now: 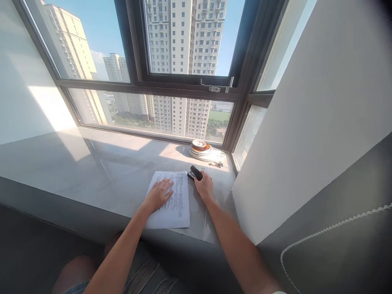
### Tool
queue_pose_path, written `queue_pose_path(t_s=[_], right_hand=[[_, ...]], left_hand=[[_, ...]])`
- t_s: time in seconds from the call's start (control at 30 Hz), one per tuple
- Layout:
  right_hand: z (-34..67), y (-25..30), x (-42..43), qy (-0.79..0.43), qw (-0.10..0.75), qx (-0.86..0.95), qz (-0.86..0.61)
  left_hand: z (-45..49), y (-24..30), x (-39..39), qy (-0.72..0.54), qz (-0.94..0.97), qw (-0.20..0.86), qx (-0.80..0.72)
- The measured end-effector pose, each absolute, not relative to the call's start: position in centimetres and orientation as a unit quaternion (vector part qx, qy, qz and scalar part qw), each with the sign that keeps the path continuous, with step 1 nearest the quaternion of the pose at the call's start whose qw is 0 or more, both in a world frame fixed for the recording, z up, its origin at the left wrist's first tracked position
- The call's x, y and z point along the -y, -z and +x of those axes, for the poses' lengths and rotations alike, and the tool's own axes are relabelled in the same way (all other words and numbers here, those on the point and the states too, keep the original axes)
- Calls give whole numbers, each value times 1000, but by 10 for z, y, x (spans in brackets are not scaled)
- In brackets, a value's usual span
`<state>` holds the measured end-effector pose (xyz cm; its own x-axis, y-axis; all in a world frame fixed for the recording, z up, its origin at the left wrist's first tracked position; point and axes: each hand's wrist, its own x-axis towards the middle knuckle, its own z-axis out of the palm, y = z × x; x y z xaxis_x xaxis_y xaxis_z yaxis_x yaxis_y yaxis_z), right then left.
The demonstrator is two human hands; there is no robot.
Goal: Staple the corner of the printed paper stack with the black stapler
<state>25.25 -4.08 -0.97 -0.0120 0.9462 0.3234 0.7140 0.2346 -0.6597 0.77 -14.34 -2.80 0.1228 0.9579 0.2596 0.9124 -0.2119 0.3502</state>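
Note:
A printed sheet of white paper lies on the grey window ledge. My left hand rests flat on the paper, fingers spread. Just to the right of the sheet's top corner, my right hand is closed around a black stapler, whose nose sits at that corner of the paper.
A stack of round tins or plates stands at the back right of the ledge by the window, with a small bunch of keys beside it. A white wall closes off the right side. Tall buildings show through the glass.

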Motion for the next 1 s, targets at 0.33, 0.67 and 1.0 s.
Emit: queue_pose_path(t_s=[0.33,0.67,1.0], right_hand=[[224,-19,62,-185,510,722,-429],[197,0,77,-276,384,828,-302],[201,0,73,-262,342,843,-322]], left_hand=[[-13,25,132,-438,651,196,-588],[-24,26,129,-600,476,332,-551],[-19,24,129,-553,535,317,-555]])
